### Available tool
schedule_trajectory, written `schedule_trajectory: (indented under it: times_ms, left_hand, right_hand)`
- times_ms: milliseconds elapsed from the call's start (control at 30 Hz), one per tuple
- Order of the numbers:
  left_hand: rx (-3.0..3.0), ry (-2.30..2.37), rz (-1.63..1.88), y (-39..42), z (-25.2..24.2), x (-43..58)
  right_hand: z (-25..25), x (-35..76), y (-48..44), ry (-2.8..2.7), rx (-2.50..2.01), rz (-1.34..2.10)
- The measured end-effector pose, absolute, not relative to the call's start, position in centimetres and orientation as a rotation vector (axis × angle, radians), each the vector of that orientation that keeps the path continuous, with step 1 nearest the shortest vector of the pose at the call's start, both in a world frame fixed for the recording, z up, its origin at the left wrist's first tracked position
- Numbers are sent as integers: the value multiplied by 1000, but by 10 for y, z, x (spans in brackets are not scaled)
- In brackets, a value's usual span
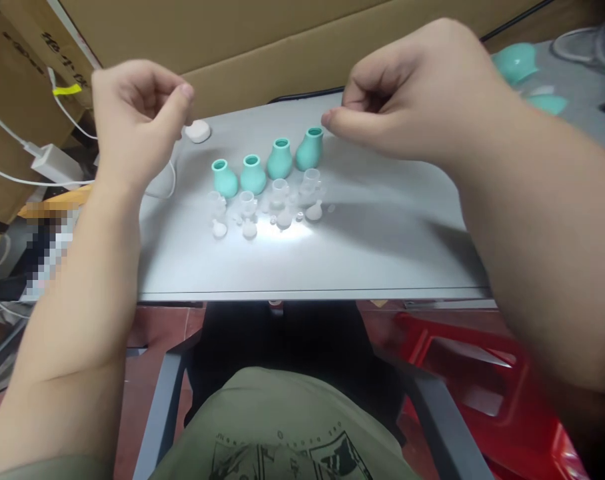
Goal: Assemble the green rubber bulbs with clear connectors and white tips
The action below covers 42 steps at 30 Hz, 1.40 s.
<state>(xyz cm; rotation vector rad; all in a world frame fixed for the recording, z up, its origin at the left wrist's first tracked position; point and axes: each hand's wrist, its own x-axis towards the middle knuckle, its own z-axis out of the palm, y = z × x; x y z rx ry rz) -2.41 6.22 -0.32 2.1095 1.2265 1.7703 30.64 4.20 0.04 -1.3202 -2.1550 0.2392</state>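
Both hands are raised over the back part of the grey table, fingers loosely curled. My left hand point(138, 110) is closed at the left, thumb near the index finger, and nothing shows in it. A round white disc-like object point(198, 131) lies just beyond its fingertips. My right hand point(402, 93) is also closed, its thumb tip close above the rightmost small teal bottle point(310, 150); I see nothing in it. Several such open-necked teal bottles stand in a slanting row. In front of them are small clear plastic cups point(279, 192) with side tabs and rounded white pieces point(284, 219).
Cardboard point(262, 53) walls the table's back. White cables and a white adapter point(57, 165) are at the left. More teal pieces point(516, 63) lie at the back right, beyond my forearm. A red plastic stool point(462, 373) stands below, right of the chair.
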Motion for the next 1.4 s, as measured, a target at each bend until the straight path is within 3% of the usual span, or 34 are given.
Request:
schedule_trajectory:
  times_ms: [533, 1100, 1400]
  left_hand:
    - [2084, 1295, 1713, 90, -39, -42]
    - [2397, 1342, 1314, 57, -13, -54]
    - [2420, 1183, 1037, 26, 6, -59]
  right_hand:
    - [-25, 294, 55, -2203, -1101, 243]
    - [-15, 281, 30, -2186, -940, 226]
    - [3, 215, 5, -2821, -733, 82]
